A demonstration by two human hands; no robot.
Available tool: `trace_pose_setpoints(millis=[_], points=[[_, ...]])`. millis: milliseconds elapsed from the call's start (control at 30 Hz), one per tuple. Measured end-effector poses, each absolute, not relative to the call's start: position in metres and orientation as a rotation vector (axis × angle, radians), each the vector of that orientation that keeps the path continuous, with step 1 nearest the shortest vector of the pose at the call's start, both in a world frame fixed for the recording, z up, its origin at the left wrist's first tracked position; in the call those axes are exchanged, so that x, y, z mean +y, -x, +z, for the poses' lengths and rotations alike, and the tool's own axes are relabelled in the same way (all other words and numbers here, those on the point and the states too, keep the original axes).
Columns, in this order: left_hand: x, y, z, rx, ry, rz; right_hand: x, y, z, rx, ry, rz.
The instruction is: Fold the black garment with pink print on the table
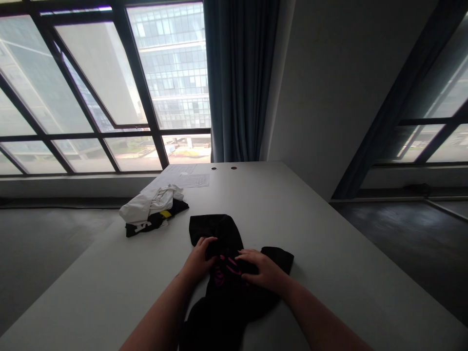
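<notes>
A black garment (223,229) with a pink print lies crumpled on the white table (329,273), running from the middle toward me. My left hand (199,258) has its fingers curled into the cloth on the left side of the print. My right hand (261,270) rests on the cloth just to the right, fingers bent and pressing down on the fabric. The two hands are close together, with the pink print showing between them.
A pile of white and black clothing with a yellow patch (153,212) sits at the table's left edge. Papers (186,178) lie at the far end near two cable holes. Beyond are large windows, a dark curtain (237,83) and a wall.
</notes>
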State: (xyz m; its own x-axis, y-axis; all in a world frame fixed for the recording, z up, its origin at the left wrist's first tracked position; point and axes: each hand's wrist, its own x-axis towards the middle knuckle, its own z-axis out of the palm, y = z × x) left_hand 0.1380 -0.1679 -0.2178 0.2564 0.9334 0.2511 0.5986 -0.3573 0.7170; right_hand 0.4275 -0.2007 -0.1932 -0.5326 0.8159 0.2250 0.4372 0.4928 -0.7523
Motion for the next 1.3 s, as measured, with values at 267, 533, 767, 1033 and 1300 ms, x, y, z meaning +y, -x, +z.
trace_pose_setpoints(millis=[267,533,767,1033,1300], points=[[-0.174,-0.15,-0.21,1.851,-2.161,0.58,-0.204,-0.425,-0.185,-2.078,1.115,0.905],[-0.173,-0.143,-0.211,1.549,-2.046,0.811,-0.205,-0.425,-0.193,-2.025,1.127,0.831],[-0.172,-0.136,-0.211,1.489,-1.843,1.09,-0.202,-0.43,-0.195,-1.967,1.131,0.817],[-0.17,-0.125,-0.209,1.482,-1.826,1.274,-0.19,-0.442,-0.2,-1.706,1.231,0.718],[-0.167,-0.125,-0.205,1.778,-1.808,0.982,-0.175,-0.46,-0.213,-1.378,1.377,0.684]])
